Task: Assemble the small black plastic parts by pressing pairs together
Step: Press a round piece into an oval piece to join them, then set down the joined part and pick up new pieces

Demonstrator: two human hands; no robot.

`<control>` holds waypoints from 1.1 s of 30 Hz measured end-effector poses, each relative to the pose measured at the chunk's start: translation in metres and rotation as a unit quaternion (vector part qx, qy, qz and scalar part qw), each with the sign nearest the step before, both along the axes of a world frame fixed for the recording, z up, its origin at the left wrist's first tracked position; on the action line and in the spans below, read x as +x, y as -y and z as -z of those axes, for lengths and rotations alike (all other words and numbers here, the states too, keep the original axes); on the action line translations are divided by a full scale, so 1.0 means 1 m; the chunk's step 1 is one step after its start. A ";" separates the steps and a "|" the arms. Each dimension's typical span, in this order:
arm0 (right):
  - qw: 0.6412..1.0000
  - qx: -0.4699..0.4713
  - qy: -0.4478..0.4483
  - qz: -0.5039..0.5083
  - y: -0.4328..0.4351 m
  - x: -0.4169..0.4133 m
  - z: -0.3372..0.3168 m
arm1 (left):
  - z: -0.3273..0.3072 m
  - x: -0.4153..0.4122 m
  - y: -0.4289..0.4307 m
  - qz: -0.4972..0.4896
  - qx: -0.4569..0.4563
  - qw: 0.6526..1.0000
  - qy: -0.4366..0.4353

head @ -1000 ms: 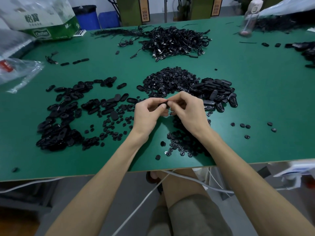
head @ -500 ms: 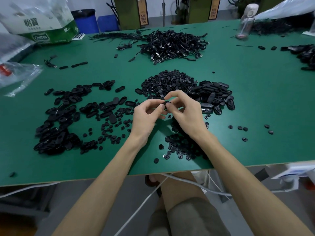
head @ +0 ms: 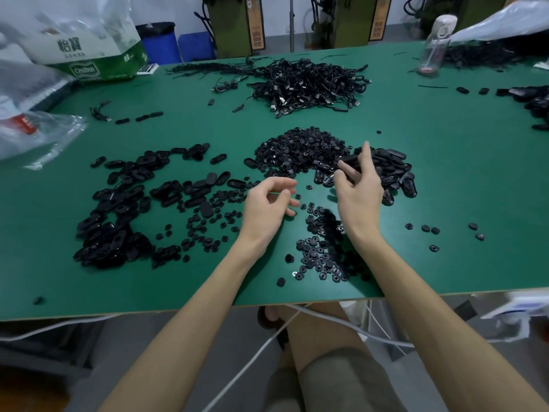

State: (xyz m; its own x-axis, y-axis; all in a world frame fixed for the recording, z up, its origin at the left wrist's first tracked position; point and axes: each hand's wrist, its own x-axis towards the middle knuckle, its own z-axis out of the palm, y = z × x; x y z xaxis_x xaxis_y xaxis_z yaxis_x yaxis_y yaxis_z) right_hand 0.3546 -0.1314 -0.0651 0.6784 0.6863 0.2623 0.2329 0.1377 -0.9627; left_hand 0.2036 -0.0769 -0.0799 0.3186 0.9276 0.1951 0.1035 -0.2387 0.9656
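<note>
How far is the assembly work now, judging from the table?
Done: perhaps the ovals spread at left, though I cannot confirm they are assembled. In hand: the left hand holds nothing; the right hand reaches into the oval pile, blurred. Left: a big heap of small round parts, plus more near the table edge.

A green table spans the room; behind it stand a white wall, 2 blue containers and olive-green cabinets; grey floor shows below the near edge; white cables hang there; lighting is even.
</note>
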 end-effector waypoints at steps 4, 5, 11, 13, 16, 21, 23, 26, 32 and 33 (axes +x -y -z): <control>0.996 -0.009 0.082 0.028 0.000 0.001 0.001 | -0.009 -0.002 0.002 -0.032 0.063 0.997 -0.029; 0.995 -0.016 0.092 0.021 0.000 0.000 0.002 | -0.012 -0.005 0.000 -0.043 0.081 0.995 -0.045; 0.990 -0.040 0.136 -0.013 -0.002 -0.001 0.004 | -0.041 -0.054 -0.055 -0.153 0.112 0.945 -0.266; 0.988 -0.045 0.144 -0.024 -0.002 0.000 0.005 | -0.042 -0.082 -0.079 -0.199 0.105 0.890 -0.397; 0.987 -0.045 0.151 -0.033 -0.003 -0.001 0.007 | -0.044 -0.119 -0.093 -0.226 0.080 0.775 -0.585; 0.971 -0.071 0.208 -0.092 -0.005 -0.001 0.009 | -0.033 -0.149 -0.103 -0.239 0.133 0.728 -0.628; 0.950 -0.104 0.259 -0.137 -0.006 -0.001 0.012 | -0.030 -0.155 -0.108 -0.250 0.146 0.748 -0.597; 0.917 -0.155 0.318 -0.185 -0.008 -0.003 0.014 | -0.034 -0.155 -0.106 -0.253 0.170 0.761 -0.573; 0.906 -0.180 0.346 -0.163 -0.013 -0.003 0.017 | -0.050 -0.117 -0.077 -0.149 0.173 0.890 -0.394; 0.907 -0.180 0.345 -0.161 -0.014 -0.003 0.018 | -0.051 -0.105 -0.067 -0.106 0.134 0.926 -0.337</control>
